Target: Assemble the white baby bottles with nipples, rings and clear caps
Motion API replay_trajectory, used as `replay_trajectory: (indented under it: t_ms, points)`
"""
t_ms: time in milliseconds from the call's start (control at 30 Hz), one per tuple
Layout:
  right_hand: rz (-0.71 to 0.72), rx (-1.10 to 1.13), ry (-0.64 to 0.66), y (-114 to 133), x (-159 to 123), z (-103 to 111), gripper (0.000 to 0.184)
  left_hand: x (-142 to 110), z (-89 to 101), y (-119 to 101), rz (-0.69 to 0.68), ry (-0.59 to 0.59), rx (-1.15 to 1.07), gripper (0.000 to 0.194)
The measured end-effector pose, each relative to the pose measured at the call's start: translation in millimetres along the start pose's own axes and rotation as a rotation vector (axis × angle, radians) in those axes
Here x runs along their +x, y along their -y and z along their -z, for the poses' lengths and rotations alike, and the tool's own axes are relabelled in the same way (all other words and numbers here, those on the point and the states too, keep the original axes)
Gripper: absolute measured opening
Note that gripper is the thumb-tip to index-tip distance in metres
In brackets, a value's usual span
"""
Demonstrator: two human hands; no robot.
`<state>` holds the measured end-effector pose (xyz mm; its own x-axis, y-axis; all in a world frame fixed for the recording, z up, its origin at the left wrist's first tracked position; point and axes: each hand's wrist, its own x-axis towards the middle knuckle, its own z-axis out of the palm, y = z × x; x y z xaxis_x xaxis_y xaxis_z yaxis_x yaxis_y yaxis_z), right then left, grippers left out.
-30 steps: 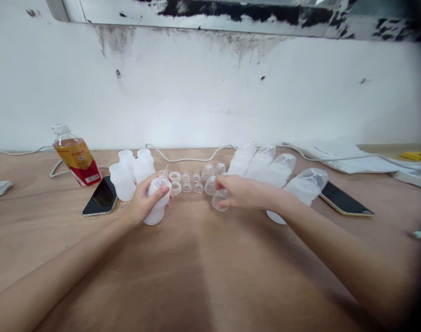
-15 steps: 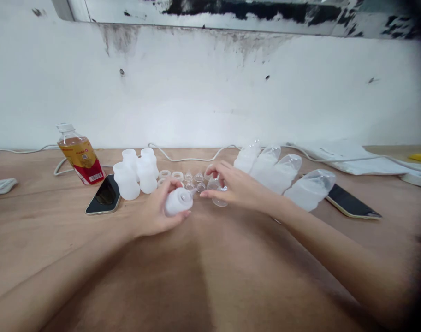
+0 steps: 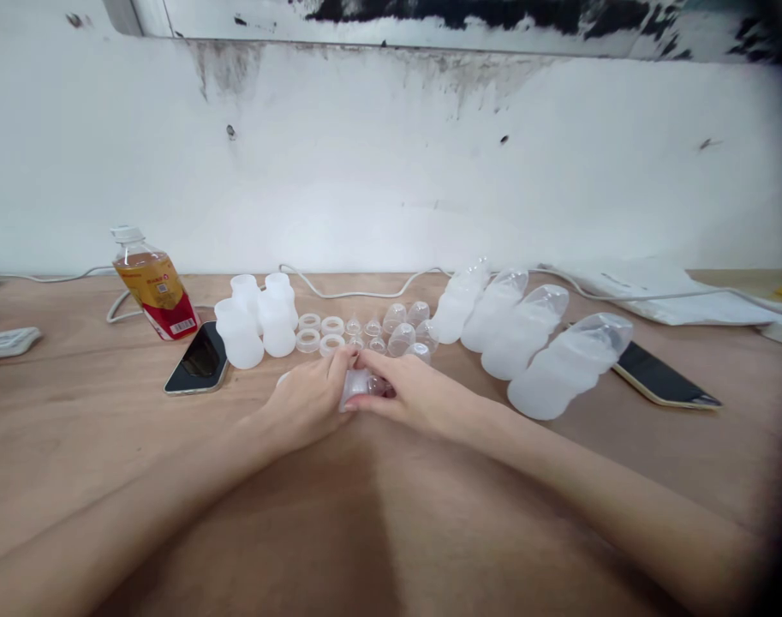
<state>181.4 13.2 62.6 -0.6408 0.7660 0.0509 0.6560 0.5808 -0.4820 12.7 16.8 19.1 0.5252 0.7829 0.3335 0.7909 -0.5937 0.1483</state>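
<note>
1. Got a frosted baby bottle point(image 3: 354, 391) on the near side of the collar rings point(image 3: 307, 342), lying roughly crosswise, clear top point(image 3: 376, 385) pointing right.
2. Clamped on its body with the left hand point(image 3: 314, 390).
3. Wrapped round the clear top with the right hand point(image 3: 420, 387); can't tell how tightly.
4. Can't pick a nearer hand, honestly: touching it with both.

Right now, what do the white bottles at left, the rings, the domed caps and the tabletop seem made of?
White bottles: probably plastic, frosted; milky walls without sharp highlights.
Rings: likely plastic, smooth; pale, slightly translucent walls.
Domed caps: probably clear plastic, glossy with glints, though glass isn't excluded.
Tabletop: wood or wood-look board, matte, faintly streaked.
</note>
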Motion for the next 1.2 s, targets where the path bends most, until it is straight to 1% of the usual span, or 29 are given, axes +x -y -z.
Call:
replay_trajectory:
  t_ms: [67,200,300,367,467,533,567,600,633,667,700,767,800,833,867,900,933,967,1033,1100,1133,1200]
  points:
    - [0.041,-0.059,-0.03,1.1,0.6,0.7,0.038,1.0,2.7,1.7,0.018,0.01,-0.022,0.044]
    - [0.153,-0.25,-0.08,4.2,-0.3,1.7,0.032,3.0,15.0,3.2,-0.018,0.032,-0.169,0.048]
    - [0.284,-0.361,-0.098,7.6,-2.8,2.0,0.028,4.2,25.5,4.6,-0.066,0.111,-0.307,0.051]
    - [0.405,-0.46,-0.123,9.2,-4.9,2.7,0.025,5.3,30.7,7.0,-0.109,0.194,-0.392,0.056]
    - [0.672,-0.667,-0.201,8.3,-6.9,5.7,0.02,7.2,36.5,11.8,-0.159,0.31,-0.495,0.063]
    - [0.83,-0.766,-0.27,4.8,-6.5,8.7,0.025,8.0,39.5,14.1,-0.166,0.35,-0.523,0.064]
    - [0.85,-0.779,-0.293,2.6,-5.7,10.2,0.026,8.0,40.3,14.5,-0.161,0.346,-0.523,0.064]
    - [0.813,-0.75,-0.306,0.1,-4.6,11.6,0.023,7.8,40.1,14.5,-0.147,0.325,-0.513,0.063]
    - [0.726,-0.677,-0.303,-2.2,-3.3,12.8,0.019,7.1,38.7,13.8,-0.12,0.288,-0.49,0.06]
    - [0.6,-0.567,-0.282,-4.4,-1.9,13.4,0.022,6.2,35.9,12.4,-0.083,0.237,-0.45,0.057]
    - [0.452,-0.437,-0.244,-6.4,-0.7,13.4,0.028,4.9,31.7,10.6,-0.037,0.174,-0.393,0.054]
    - [0.187,-0.193,-0.143,-9.3,1.1,11.1,0.038,1.8,20.4,6.0,0.042,0.059,-0.252,0.051]
    - [0.099,-0.11,-0.078,-10.3,1.5,8.9,0.038,0.3,14.5,3.7,0.055,0.017,-0.184,0.051]
    - [0.053,-0.059,-0.018,-11.0,1.6,6.4,0.037,-0.9,9.3,1.9,0.045,-0.002,-0.13,0.052]
    - [0.049,-0.041,0.024,-11.5,1.4,4.0,0.035,-1.6,5.6,0.6,0.024,-0.008,-0.09,0.053]
    - [0.08,-0.057,0.033,-11.7,1.1,1.9,0.033,-1.8,3.8,0.1,0.007,0.0,-0.07,0.053]
    - [0.133,-0.112,0.012,-11.7,0.6,0.5,0.029,-1.3,4.2,0.2,0.002,0.013,-0.074,0.053]
    - [0.198,-0.206,-0.035,-11.5,0.2,-0.1,0.026,-0.3,6.6,1.0,0.009,0.028,-0.107,0.054]
    - [0.35,-0.468,-0.174,-11.1,-0.1,0.9,0.025,2.8,16.1,3.7,0.032,0.066,-0.237,0.055]
    - [0.528,-0.695,-0.316,-11.4,0.5,3.0,0.028,5.7,27.9,6.5,0.003,0.111,-0.376,0.055]
    - [0.628,-0.761,-0.394,-12.0,1.0,3.8,0.028,6.7,33.2,7.4,-0.024,0.141,-0.42,0.055]
    - [0.82,-0.81,-0.532,-13.9,2.0,4.7,0.02,7.3,41.0,8.3,-0.054,0.212,-0.462,0.055]
